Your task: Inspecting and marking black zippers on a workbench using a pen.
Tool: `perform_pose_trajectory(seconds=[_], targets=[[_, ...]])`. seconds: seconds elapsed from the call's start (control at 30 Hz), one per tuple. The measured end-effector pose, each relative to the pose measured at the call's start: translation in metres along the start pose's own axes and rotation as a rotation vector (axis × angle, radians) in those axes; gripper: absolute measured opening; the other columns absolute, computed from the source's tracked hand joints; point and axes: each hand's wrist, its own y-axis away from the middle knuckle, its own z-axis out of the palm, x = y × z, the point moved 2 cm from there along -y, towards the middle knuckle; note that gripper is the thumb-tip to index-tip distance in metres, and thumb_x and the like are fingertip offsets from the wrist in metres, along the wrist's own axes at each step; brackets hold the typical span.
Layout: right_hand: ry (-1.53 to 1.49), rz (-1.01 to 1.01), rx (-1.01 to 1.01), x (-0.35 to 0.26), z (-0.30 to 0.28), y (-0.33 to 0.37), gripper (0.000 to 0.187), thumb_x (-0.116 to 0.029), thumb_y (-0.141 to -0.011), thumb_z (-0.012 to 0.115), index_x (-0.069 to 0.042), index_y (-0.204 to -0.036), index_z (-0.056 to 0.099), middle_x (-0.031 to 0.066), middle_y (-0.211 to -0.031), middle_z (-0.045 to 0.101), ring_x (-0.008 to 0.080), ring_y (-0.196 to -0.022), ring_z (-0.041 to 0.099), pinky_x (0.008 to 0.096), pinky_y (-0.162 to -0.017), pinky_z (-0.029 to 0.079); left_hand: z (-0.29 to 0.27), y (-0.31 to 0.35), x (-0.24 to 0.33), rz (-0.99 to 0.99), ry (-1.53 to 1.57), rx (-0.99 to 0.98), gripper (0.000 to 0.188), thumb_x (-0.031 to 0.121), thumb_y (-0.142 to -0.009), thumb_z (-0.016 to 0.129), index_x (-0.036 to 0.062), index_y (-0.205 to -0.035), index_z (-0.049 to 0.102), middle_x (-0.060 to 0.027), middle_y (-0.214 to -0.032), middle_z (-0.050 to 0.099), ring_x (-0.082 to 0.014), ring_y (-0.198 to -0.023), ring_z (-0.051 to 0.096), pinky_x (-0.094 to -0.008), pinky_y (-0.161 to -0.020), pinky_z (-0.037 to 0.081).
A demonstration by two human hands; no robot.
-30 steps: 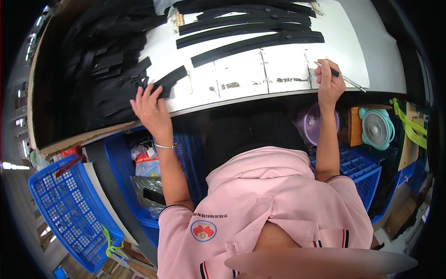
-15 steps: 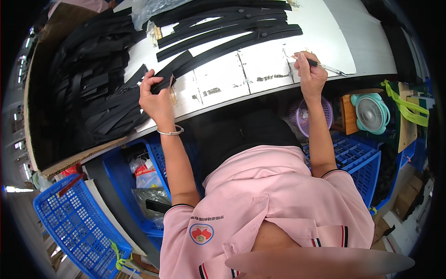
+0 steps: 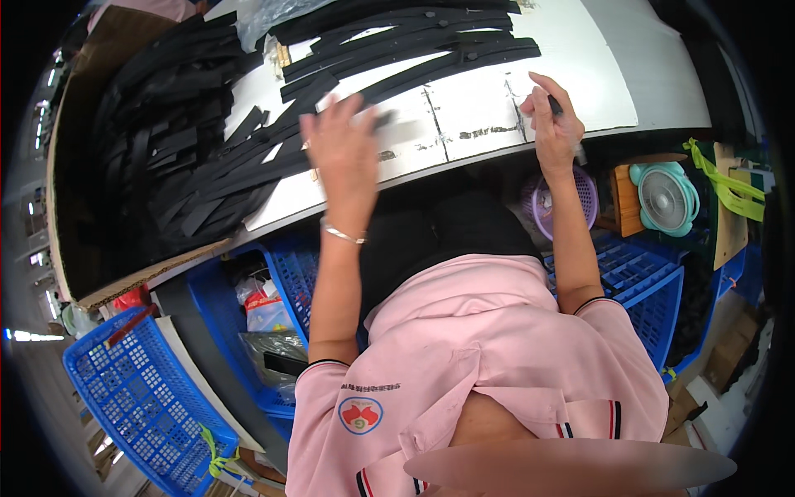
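Over the white board on the table, my left hand is smeared by motion, so its grip does not show. A blurred dark shape sits beside its fingertips and cannot be made out. Black flat strips lie just left of that hand, loosely overlapping. My right hand is at the board's right part, closed around a pen with the index finger raised. The pen is mostly hidden by the hand. Dark ruled lines and smudges mark the board between my hands.
Longer black strips lie in rows across the far side. A cardboard box full of black strips stands at the left. Below the table are blue crates, a purple basket and a small turquoise fan.
My left hand has moved right from the strip it was touching, and a strip there now lies nearer the pile. My right hand has turned the pen, which now shows less.
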Motion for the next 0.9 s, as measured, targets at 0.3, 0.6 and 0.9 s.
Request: perform_pose_trajectory(seconds=[0.3,0.6,0.9], targets=[[0.311,-0.548,-0.254,-0.056,0.039,0.054,0.038,-0.008,-0.084,0.079,-0.011,-0.121,0.07,0.0069,-0.113,0.075,0.0252,-0.099,0.071,0.0408,-0.091,0.053,0.05,0.004,0.064,0.052,0.183,-0.159,0.064,0.019,-0.098,0.066,-0.0003,-0.154,0.042,-0.0214,-0.161,0.04,-0.038,-0.153,0.032,-0.0554,-0.125,0.017],[0.566,-0.498,-0.188,-0.011,-0.016,0.034,0.046,-0.008,-0.088,0.077,-0.011,-0.132,0.063,0.0051,-0.127,0.073,0.0227,-0.126,0.066,0.0495,-0.117,0.033,0.026,0.037,0.048,-0.034,0.009,-0.177,0.072,0.032,-0.097,0.069,-0.0021,-0.154,0.04,-0.0184,-0.161,0.041,-0.0342,-0.154,0.031,-0.06,-0.125,0.011],[0.618,-0.51,-0.09,0.015,-0.036,0.026,0.037,0.0,-0.092,0.07,-0.01,-0.127,0.067,0.0038,-0.126,0.074,0.0214,-0.124,0.067,0.0496,-0.121,0.03,0.01,0.056,0.029,-0.144,-0.005,-0.127,0.073,0.036,-0.096,0.07,0.0022,-0.155,0.043,-0.0147,-0.158,0.047,-0.0314,-0.152,0.036,-0.0638,-0.124,0.001]])
